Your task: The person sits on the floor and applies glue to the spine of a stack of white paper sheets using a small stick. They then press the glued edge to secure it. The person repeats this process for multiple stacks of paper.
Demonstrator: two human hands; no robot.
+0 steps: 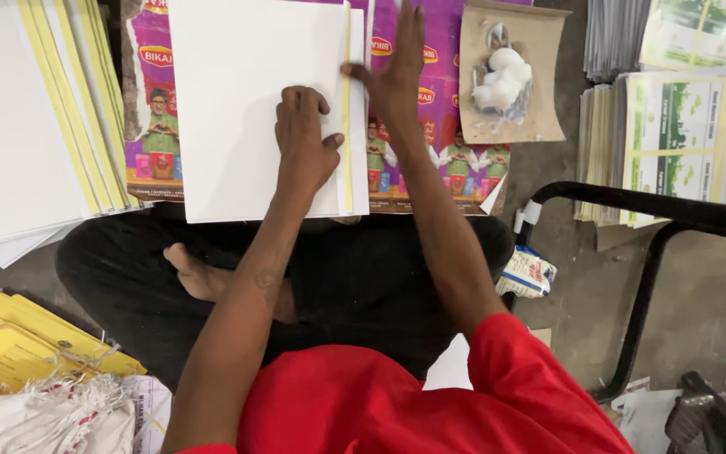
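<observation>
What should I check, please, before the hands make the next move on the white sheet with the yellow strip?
1. Left hand presses flat on the white sheet: ok.
2. Right hand has fingertips on the yellow strip at the sheet's right edge: ok.
3. Strip runs straight along the edge, top to bottom: ok, as far as visible.
4. Strip stuck down fully: cannot tell.
5. Sheet lies fully on the purple printed sheet beneath: not ok, its lower edge hangs over the lap.
6. White lump on the brown card within reach of the right hand: ok.
</observation>
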